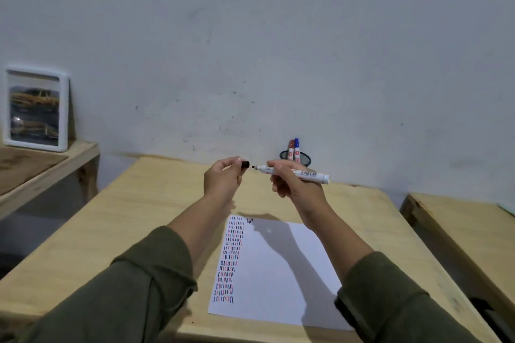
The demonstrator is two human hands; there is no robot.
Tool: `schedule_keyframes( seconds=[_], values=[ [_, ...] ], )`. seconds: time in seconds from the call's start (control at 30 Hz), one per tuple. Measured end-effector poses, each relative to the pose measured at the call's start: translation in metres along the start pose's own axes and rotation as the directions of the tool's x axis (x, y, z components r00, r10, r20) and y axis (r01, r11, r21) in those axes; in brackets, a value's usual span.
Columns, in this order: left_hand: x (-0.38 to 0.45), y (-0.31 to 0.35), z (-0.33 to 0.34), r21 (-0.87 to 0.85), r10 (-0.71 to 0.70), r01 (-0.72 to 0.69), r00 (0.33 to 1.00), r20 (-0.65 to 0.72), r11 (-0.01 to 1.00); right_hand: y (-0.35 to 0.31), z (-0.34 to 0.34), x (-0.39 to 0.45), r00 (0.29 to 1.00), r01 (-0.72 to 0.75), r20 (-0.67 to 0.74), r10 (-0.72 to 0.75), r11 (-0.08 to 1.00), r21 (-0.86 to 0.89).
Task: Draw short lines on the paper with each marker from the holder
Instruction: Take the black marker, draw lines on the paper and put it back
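Note:
My right hand (pixel 292 184) holds a white marker (pixel 306 174) level above the table, its dark tip pointing left. Just left of that tip, my left hand (pixel 223 178) pinches the black cap (pixel 245 164), a small gap apart from the tip. Below both hands lies the white paper (pixel 278 273), with a column of short black, red and blue lines (pixel 230 256) down its left side and a few more at the top. At the table's far edge a dark mesh holder (pixel 302 158) stands with a red marker (pixel 291 149) and a blue marker (pixel 297 149) upright in it.
The paper lies on a light wooden table (pixel 139 217) against a grey wall. A lower wooden shelf (pixel 41 164) at left carries a white framed picture (pixel 36 108). Another wooden table edge (pixel 459 225) stands at right.

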State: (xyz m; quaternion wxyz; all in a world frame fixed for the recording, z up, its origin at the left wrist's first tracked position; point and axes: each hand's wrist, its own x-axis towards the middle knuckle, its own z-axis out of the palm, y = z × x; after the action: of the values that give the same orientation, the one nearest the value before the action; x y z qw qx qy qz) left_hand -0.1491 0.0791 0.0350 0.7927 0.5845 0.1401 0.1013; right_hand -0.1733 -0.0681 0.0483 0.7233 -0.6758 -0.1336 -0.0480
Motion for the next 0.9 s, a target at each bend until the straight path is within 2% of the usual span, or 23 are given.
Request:
schedule_keyframes(
  seconds=[0.13, 0.3, 0.57, 0.8, 0.9],
  values=[
    [-0.008, 0.011, 0.012, -0.165, -0.053, 0.068, 0.994, 0.092, 0.984, -0.012, -0.004, 0.001, 0.999, 0.040, -0.014, -0.041, 0.999, -0.028],
    [-0.015, 0.018, 0.022, -0.216, -0.062, 0.097, 0.984, 0.164, 0.971, -0.022, -0.010, -0.001, 0.998, 0.032, -0.045, -0.034, 0.998, -0.046],
    [-0.023, 0.027, 0.030, -0.204, -0.174, 0.240, 0.940, 0.295, 0.949, -0.036, -0.016, -0.007, 0.997, 0.078, -0.012, -0.082, 0.980, -0.182],
    [-0.026, 0.035, 0.032, -0.154, -0.185, 0.241, 0.933, 0.309, 0.958, -0.041, -0.018, -0.010, 0.980, 0.198, 0.070, -0.186, 0.901, -0.387],
    [-0.027, 0.035, 0.032, -0.192, -0.197, 0.268, 0.926, 0.323, 0.944, -0.040, -0.016, -0.011, 0.968, 0.247, 0.072, -0.239, 0.885, -0.394]
  ],
)
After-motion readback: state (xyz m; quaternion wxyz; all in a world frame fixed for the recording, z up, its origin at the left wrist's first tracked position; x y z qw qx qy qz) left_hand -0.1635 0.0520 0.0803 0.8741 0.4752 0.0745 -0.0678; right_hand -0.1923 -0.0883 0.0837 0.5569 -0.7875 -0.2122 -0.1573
